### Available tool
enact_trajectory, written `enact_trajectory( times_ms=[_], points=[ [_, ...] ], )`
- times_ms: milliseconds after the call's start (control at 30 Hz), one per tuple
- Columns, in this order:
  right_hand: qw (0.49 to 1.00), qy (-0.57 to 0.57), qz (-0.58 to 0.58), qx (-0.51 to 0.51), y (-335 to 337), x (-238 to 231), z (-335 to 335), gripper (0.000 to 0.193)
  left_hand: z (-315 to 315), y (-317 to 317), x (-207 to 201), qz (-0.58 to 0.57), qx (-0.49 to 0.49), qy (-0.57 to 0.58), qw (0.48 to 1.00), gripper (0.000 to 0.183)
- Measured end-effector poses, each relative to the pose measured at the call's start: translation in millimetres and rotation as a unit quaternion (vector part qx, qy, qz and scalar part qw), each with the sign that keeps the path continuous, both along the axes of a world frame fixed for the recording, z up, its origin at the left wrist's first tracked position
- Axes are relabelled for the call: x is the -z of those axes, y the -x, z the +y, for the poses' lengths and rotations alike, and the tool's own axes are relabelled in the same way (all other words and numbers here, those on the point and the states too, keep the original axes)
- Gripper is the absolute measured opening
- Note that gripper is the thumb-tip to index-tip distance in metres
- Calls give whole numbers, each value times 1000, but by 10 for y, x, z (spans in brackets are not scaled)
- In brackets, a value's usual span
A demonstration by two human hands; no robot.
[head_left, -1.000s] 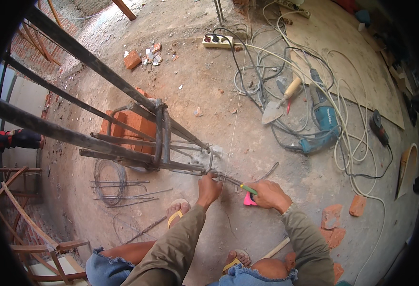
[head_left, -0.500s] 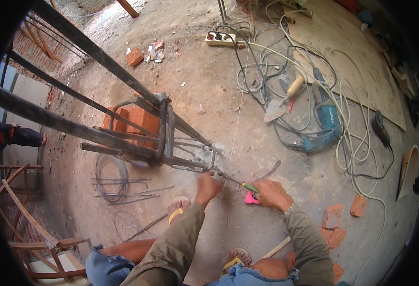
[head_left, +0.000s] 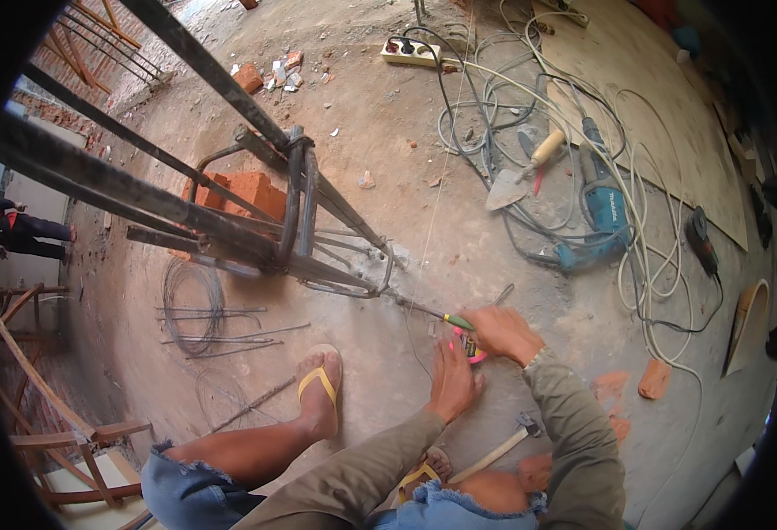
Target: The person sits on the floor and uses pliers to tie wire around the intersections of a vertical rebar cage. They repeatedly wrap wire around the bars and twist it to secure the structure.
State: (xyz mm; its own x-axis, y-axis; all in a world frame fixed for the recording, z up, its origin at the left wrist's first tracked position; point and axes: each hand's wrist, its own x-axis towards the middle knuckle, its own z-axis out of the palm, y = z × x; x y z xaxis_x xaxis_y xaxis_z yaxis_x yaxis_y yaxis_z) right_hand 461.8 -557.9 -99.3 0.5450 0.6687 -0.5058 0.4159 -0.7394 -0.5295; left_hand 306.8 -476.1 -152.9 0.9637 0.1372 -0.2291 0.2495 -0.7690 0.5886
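Note:
My right hand (head_left: 500, 334) is closed around a green-handled tool (head_left: 459, 322) with a yellow end. A thin dark shaft runs from it toward the foot of the rebar column cage (head_left: 295, 212); where the two meet is too small to tell. Just under that grip, the fingers of my left hand (head_left: 454, 378) are on a small pink and black object (head_left: 470, 346) that looks like a tape measure, partly hidden by both hands. A thin string (head_left: 437, 203) passes near the column's base, and a bent wire (head_left: 504, 293) lies beyond my right hand.
Orange bricks (head_left: 256, 194) sit behind the column bars. Wire coils (head_left: 192, 305) and rods lie left; a hammer (head_left: 503, 449) lies by my right foot. At right are a trowel (head_left: 507, 187), a teal power tool (head_left: 602, 212), tangled cables and a power strip (head_left: 410, 53). A person (head_left: 22, 231) stands far left.
My left hand has left the column's base and come right and nearer, onto the pink object. My right hand still grips the green-handled tool. The view has shifted, showing more of the hammer.

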Motion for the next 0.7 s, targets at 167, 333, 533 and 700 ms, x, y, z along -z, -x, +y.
enact_trajectory(
  times_ms=[167, 333, 533, 700],
  points=[
    [1000, 10, 3, -20, -29, -75, 61, 20, -46, -238, 160, 41, -31, 4, 999, 67],
    [999, -4, 24, -21, -66, -12, -6, 18, -282, -70, 200, -27, 61, -1, 998, 58],
    [986, -99, 130, 23, -37, 378, -109, 28, -158, 371, -301, -164, 107, 121, 973, 25],
    [856, -135, 472, 160, 43, 609, -155, 36, 478, 94, -478, 97, -542, 369, 748, 42]
  ],
)
